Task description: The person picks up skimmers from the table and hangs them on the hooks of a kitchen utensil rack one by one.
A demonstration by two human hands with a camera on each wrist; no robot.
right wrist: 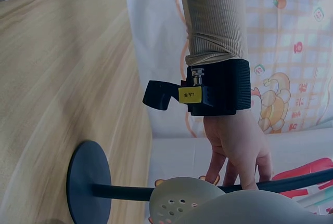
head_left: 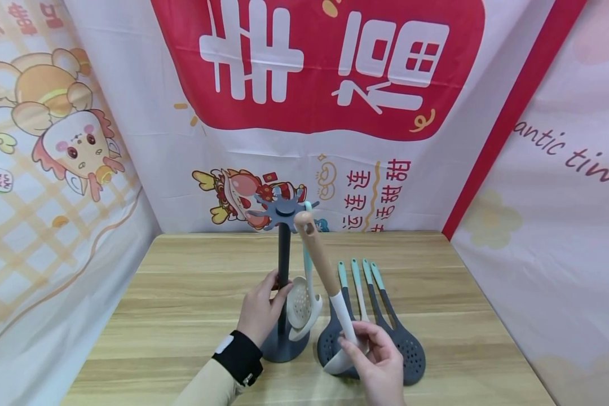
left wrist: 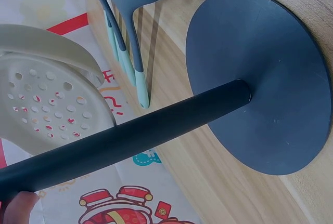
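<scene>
My left hand (head_left: 264, 309) grips the pole of a dark utensil stand (head_left: 284, 254), thumb and fingers on either side of it. The stand has a round base (left wrist: 281, 125) and a hooked top (head_left: 284, 210). A beige skimmer (head_left: 299, 303) and another pale utensil with a mint handle (head_left: 308, 265) hang on its right side. With my right hand (head_left: 380, 361) I hold a white utensil with a wooden handle (head_left: 318, 254), low on its white shaft, handle end up near the hooks. Its head is partly hidden by the hand, so I cannot tell its kind.
Several dark utensils with mint handles (head_left: 378, 276) lie on the wooden table (head_left: 182, 316) to the right of the stand, including a slotted one (head_left: 412, 356). A printed cloth (head_left: 304, 141) hangs behind the table, with more cloth at both sides.
</scene>
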